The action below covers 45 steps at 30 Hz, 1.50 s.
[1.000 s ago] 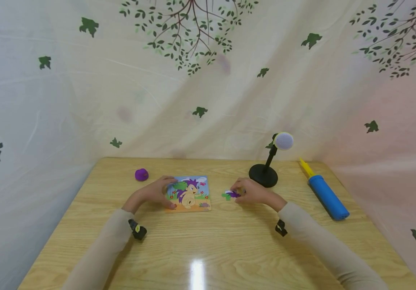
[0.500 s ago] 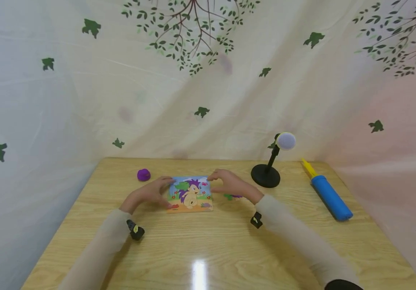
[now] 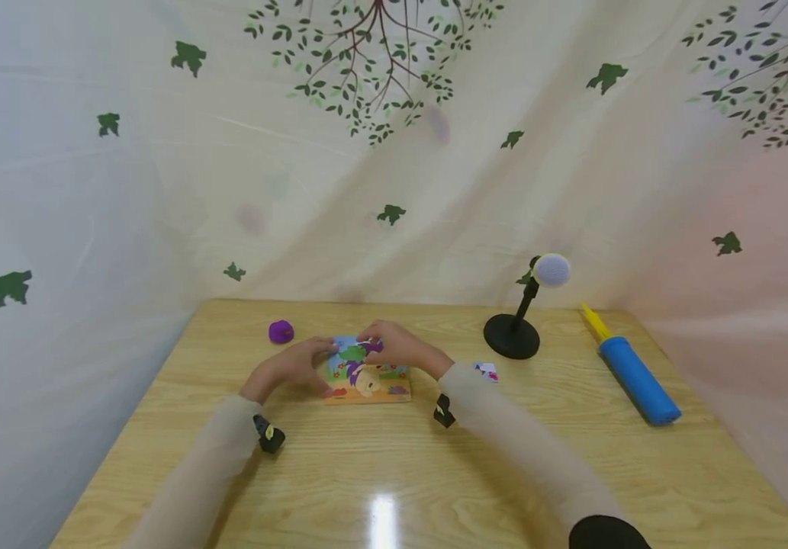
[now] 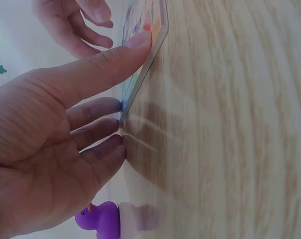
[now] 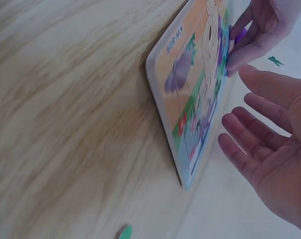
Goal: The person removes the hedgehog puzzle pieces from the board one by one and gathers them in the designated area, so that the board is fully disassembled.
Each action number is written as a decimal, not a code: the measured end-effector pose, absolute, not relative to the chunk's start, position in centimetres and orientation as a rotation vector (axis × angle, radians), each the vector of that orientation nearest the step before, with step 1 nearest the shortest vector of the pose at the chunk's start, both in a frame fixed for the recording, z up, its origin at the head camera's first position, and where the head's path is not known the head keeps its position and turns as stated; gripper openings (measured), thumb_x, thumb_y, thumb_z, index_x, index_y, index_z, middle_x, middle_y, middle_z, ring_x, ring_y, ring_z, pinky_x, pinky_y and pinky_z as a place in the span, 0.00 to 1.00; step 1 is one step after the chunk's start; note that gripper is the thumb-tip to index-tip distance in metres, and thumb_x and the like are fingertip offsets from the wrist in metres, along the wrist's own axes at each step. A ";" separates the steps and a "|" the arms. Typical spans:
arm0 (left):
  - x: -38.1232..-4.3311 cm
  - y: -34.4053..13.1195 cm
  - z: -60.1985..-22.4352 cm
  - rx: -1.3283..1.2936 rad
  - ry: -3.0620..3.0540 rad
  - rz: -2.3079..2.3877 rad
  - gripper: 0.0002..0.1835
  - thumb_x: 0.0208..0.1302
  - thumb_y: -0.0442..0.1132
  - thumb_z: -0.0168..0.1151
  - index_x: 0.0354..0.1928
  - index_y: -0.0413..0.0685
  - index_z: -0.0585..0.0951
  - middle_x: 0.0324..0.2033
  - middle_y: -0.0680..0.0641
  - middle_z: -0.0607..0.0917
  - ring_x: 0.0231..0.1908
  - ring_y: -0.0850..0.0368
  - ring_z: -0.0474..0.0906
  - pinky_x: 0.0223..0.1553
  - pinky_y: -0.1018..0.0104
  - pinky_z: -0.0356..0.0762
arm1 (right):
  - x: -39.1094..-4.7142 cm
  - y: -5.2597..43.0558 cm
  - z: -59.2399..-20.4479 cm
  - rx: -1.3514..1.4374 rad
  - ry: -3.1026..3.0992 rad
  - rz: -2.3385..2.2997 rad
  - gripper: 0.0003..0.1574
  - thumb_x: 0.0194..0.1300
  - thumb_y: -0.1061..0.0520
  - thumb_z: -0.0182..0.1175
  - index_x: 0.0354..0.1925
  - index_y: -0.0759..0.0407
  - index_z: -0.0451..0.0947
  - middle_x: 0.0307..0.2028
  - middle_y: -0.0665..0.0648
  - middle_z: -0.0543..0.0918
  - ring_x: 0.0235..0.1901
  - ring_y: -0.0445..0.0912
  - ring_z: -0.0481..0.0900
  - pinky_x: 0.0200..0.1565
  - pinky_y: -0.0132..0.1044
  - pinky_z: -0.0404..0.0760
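A square jigsaw puzzle (image 3: 366, 389) printed with a purple-haired hedgehog lies on the wooden table. My left hand (image 3: 297, 364) holds it along its left side, thumb on the front corner and fingertips at the back corner, as the left wrist view shows with the thumb (image 4: 140, 42) over the board's edge. Above the puzzle's upper right part is my right hand (image 3: 400, 347), hiding some of the picture. In the right wrist view the right hand (image 5: 275, 144) has spread, relaxed fingers and nothing between them. A small white and pink puzzle piece (image 3: 486, 371) lies right of the board, beside the right sleeve.
A purple toy duck (image 4: 108, 219) stands at the back left, near the left hand. Toward the back right is a microphone-like object (image 3: 512, 335) on a black round base. A blue pump (image 3: 641, 381) with a yellow nozzle lies along the right side. A patterned curtain hangs behind the table.
My right hand has left the loose puzzle pieces at the right and moved left over the puzzle. The left hand stays at the puzzle's left side. The head view has shifted slightly.
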<state>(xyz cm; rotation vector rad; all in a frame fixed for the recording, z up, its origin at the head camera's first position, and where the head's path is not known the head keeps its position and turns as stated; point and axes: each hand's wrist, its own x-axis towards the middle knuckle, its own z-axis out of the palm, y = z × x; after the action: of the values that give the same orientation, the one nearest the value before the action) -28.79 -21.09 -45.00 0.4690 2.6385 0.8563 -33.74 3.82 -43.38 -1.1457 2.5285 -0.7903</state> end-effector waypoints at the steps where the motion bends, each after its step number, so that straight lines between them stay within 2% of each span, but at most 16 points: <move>1: -28.8 -21.0 -45.0 0.465 2.635 0.864 0.52 0.48 0.46 0.82 0.75 0.45 0.67 0.77 0.35 0.60 0.76 0.31 0.54 0.76 0.33 0.53 | -33.9 3.6 -43.5 -1.133 2.522 -0.800 0.28 0.67 0.60 0.67 0.63 0.67 0.77 0.56 0.65 0.81 0.55 0.57 0.80 0.58 0.48 0.83; 10: -29.1 -20.5 -45.4 0.477 2.598 0.929 0.52 0.48 0.42 0.81 0.75 0.41 0.66 0.77 0.33 0.60 0.77 0.31 0.53 0.77 0.35 0.52 | -34.8 2.3 -44.7 -1.028 2.534 -0.816 0.30 0.65 0.62 0.69 0.63 0.70 0.76 0.56 0.65 0.83 0.55 0.55 0.82 0.61 0.46 0.83; 18: -29.1 -20.5 -45.2 0.472 2.586 0.941 0.51 0.48 0.41 0.81 0.74 0.40 0.66 0.77 0.33 0.60 0.77 0.31 0.53 0.77 0.36 0.51 | -34.8 1.6 -44.8 -0.976 2.559 -0.769 0.31 0.65 0.61 0.68 0.64 0.68 0.75 0.57 0.63 0.82 0.57 0.54 0.80 0.64 0.45 0.81; 33: -28.8 -21.1 -45.1 0.465 2.586 0.958 0.49 0.50 0.43 0.81 0.72 0.37 0.68 0.75 0.32 0.62 0.76 0.31 0.55 0.77 0.36 0.53 | -36.0 0.5 -44.6 -1.059 2.503 -0.718 0.25 0.61 0.62 0.72 0.56 0.63 0.83 0.51 0.60 0.87 0.52 0.52 0.83 0.59 0.43 0.83; 39: -28.8 -21.2 -45.1 0.485 2.585 0.962 0.53 0.50 0.42 0.82 0.75 0.35 0.63 0.76 0.32 0.62 0.77 0.32 0.53 0.78 0.38 0.51 | -36.0 0.4 -44.3 -1.055 2.469 -0.733 0.26 0.60 0.64 0.72 0.57 0.66 0.82 0.54 0.62 0.87 0.54 0.54 0.84 0.61 0.44 0.83; 45: -28.9 -21.1 -45.0 0.456 2.596 0.906 0.54 0.50 0.43 0.81 0.76 0.38 0.62 0.77 0.33 0.59 0.77 0.32 0.52 0.78 0.38 0.51 | -36.1 0.1 -44.4 -1.054 2.474 -0.717 0.27 0.61 0.64 0.72 0.59 0.67 0.81 0.56 0.63 0.86 0.55 0.55 0.84 0.61 0.45 0.83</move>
<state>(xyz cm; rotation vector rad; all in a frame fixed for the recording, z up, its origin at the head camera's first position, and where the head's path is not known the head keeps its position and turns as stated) -28.91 -21.05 -45.00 0.4564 2.5956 0.9065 -36.05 0.13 -44.35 -1.0539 2.4742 -0.7166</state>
